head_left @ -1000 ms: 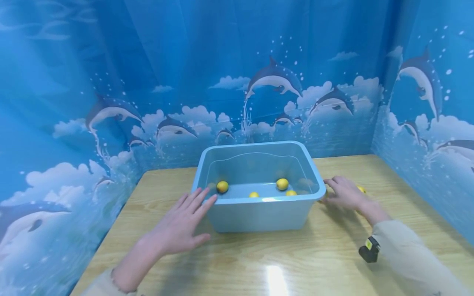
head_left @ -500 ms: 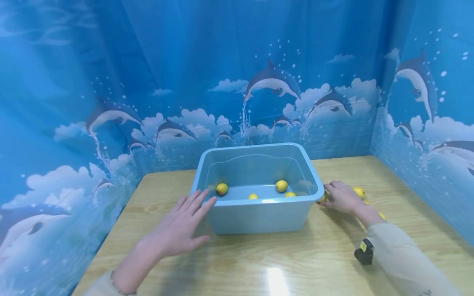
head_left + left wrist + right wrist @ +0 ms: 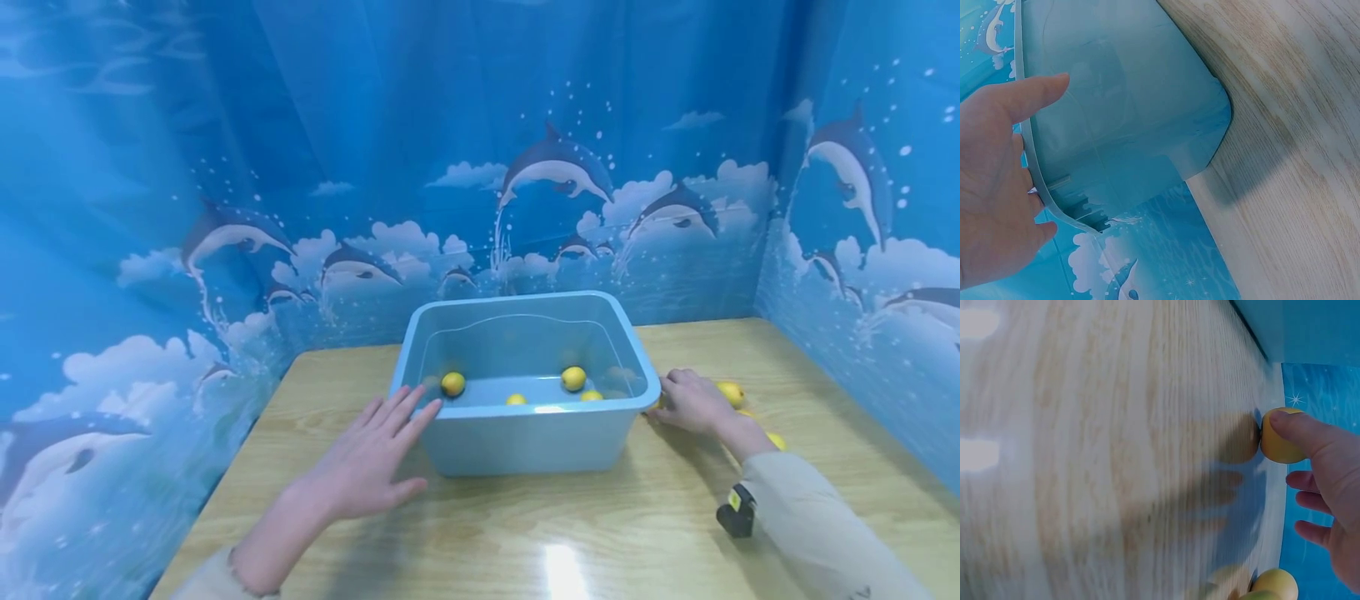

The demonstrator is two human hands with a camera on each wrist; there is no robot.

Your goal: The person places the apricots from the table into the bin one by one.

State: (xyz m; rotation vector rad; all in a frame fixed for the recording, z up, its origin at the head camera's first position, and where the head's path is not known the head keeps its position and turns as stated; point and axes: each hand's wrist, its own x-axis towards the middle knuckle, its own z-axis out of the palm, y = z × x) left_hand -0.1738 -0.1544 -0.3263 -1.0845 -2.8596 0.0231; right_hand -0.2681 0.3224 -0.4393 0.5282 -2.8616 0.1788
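Head: my left hand (image 3: 367, 462) is reaching straight-fingered over light-blue rectangular plastic bin (image 3: 525, 442), near-left corner. Left wrist: thumb (image 3: 1044, 92) is sticking out. Right wrist: right hand (image 3: 1342, 478) is pinching yellow rounded fruit (image 3: 1279, 447) between bin and right edge of pale wooden table (image 3: 487, 533).

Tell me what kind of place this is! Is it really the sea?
Probably not; it looks like an indoor corner set up as a work spot. Dolphin-print curtains hang behind a wood-grained table, and a blue bin with yellow fruit-like things inside stands on it.
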